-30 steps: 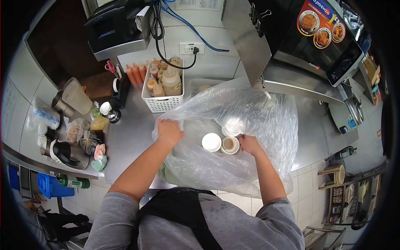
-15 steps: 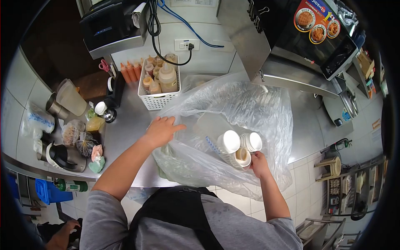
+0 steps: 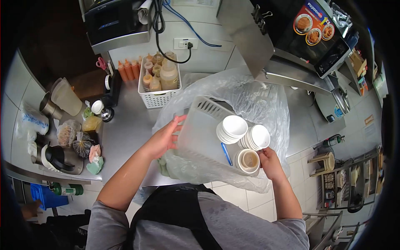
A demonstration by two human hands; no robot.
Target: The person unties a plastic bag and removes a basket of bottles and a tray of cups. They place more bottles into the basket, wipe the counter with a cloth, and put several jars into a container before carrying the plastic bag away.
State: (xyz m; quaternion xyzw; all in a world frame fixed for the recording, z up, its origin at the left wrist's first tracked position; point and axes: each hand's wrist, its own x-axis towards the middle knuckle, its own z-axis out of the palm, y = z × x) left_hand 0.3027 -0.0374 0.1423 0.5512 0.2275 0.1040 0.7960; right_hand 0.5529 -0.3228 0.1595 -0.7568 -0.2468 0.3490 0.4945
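Translucent slotted plastic basket: over clear plastic bag; probably light, slightly flexible; best held at both ends.
Left hand: fingers apart, at left end.
Right hand: clamped on opposite corner.
White round cups: likely tippy.

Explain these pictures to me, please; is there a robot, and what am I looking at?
There's no robot here: these are a person's own bare hands. One camera, worn on the head, takes every picture, looking forward and down.

The right hand grips the corner of a pale plastic tray. The left hand is open at the tray's other end; whether it touches is hard to tell. Inside the tray are stacked white cups and a slim blue object, perhaps a pen. Clear plastic spreads around the tray.

On the metal counter, a white basket holds squeeze bottles.
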